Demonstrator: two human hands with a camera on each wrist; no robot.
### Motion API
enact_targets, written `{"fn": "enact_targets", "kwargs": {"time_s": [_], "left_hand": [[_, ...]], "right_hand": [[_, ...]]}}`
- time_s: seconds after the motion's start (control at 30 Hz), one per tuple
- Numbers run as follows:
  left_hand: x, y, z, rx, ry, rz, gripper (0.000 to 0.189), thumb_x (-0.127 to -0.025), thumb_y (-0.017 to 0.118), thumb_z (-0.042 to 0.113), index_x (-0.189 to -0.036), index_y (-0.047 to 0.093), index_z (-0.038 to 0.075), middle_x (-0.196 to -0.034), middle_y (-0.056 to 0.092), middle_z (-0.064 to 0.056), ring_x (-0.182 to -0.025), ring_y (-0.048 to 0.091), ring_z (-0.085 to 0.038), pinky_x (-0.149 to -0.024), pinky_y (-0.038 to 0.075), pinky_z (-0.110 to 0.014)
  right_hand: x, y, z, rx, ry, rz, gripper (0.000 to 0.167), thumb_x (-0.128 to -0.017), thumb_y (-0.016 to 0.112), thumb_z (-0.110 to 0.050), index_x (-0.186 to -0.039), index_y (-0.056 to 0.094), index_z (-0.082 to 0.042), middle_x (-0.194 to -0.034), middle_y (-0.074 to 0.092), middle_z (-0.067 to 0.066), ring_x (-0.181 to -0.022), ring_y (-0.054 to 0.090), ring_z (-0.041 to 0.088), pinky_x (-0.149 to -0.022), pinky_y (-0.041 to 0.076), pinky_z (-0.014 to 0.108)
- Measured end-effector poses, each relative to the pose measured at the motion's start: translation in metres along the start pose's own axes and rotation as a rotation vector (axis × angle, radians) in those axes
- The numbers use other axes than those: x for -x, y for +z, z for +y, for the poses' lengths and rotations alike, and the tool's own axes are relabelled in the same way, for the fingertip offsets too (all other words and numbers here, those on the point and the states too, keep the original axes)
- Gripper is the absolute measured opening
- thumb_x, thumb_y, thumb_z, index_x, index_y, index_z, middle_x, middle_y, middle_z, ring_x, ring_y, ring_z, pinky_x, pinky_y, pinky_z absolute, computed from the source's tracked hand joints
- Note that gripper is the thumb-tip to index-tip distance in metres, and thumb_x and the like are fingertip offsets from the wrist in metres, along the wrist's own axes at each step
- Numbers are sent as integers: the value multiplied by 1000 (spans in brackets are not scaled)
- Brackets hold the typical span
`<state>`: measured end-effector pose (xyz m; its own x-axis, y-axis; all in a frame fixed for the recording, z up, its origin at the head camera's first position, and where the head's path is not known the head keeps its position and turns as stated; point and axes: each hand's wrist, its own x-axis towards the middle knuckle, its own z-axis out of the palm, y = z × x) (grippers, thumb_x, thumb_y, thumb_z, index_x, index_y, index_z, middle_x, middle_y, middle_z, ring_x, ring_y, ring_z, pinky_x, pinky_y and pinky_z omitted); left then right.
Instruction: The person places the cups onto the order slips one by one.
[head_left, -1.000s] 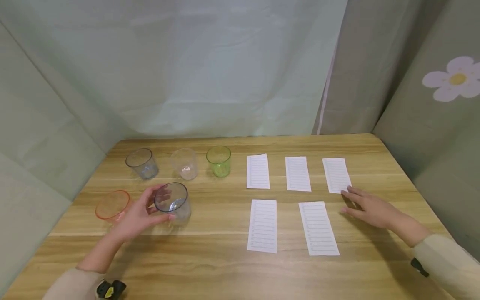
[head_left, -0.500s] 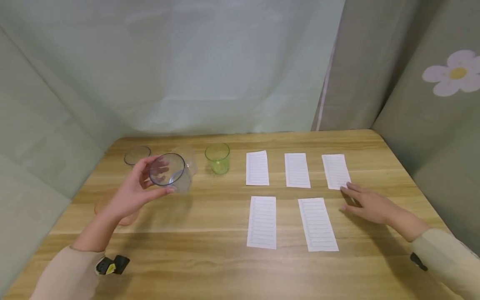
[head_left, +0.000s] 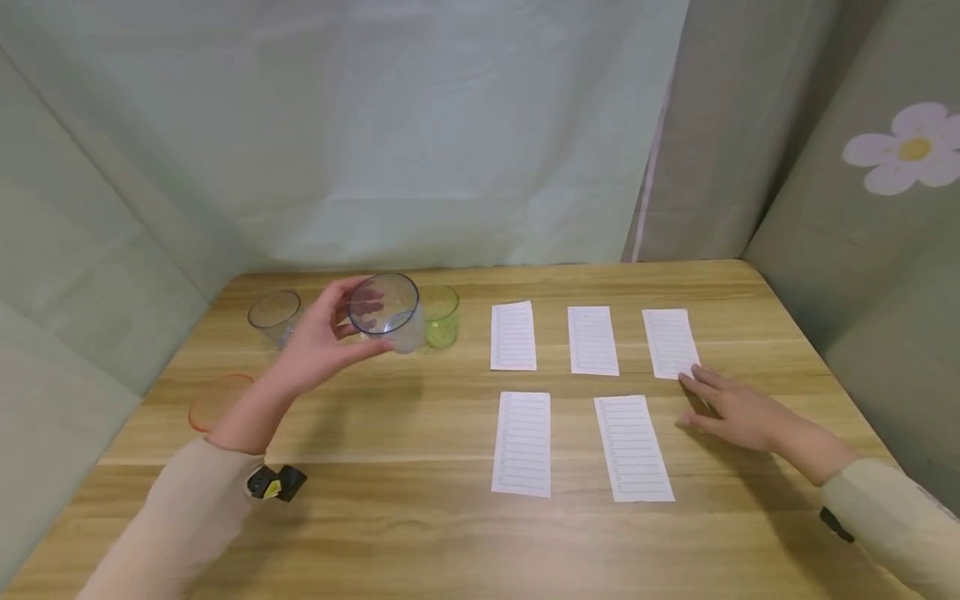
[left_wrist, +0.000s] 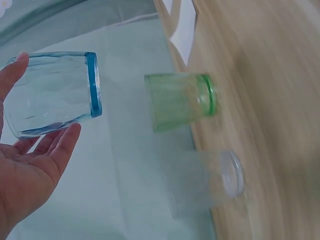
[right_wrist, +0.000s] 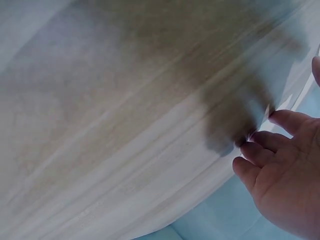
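In the head view my left hand (head_left: 318,346) holds a clear cup with a dark blue rim (head_left: 401,327) upright above the table. Thumb and fingers curl round its sides. From there it partly overlaps a green cup (head_left: 442,323) standing behind. The left wrist view shows the raised cup apart from the green one, with a colourless cup (left_wrist: 200,185) beside that; my hand and its cup hide the colourless one in the head view. My right hand (head_left: 738,412) rests with relaxed fingers, fingertips at the near corner of the far right lined paper slip (head_left: 671,342).
A greyish cup (head_left: 276,312) stands at the back left. An orange-rimmed cup (head_left: 216,404) is partly hidden by my left forearm. More lined slips lie on the wooden table (head_left: 420,533), such as the front left slip (head_left: 522,444). Pale curtains (head_left: 450,125) surround the table.
My left hand has raised the blue-rimmed cup off the table and carried it away from me and to the right, toward the green cup. The right hand stays by the slip.
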<state>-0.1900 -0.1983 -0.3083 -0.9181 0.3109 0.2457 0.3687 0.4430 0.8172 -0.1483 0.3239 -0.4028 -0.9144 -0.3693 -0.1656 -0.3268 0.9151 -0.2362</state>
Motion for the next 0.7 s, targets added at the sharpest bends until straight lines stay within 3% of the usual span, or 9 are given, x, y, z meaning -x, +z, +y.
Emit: {"fn": "enact_targets", "kwargs": {"time_s": [0.13,0.37,0.7], "left_hand": [[-14,10,5,17,0,-38,75,-78,75,0,-140,32,-1,-134,48,-19,-118,51,-31,-91,46,-14],[-36,34,11,44,-33,-60,76,-79,75,4,-141,31,0,-134,48,-18,-121,50,-32,-100,45,-45],[-60,69,9,162,-69,-61,75,-78,76,3,-139,33,-1,-133,48,-19,-121,49,-34,-101,44,-48]], "right_hand": [[2,1,-1,-12,-5,2,75,-90,57,-50,-142,39,1,-146,31,32,-131,32,52,-101,34,64],[2,6,4,-22,-25,28,73,-91,57,-47,-143,38,1,-147,30,32,-132,31,51,-103,31,64],[4,9,3,-22,-37,59,73,-90,60,-44,-142,38,2,-146,31,32,-132,31,51,-103,32,62]]}}
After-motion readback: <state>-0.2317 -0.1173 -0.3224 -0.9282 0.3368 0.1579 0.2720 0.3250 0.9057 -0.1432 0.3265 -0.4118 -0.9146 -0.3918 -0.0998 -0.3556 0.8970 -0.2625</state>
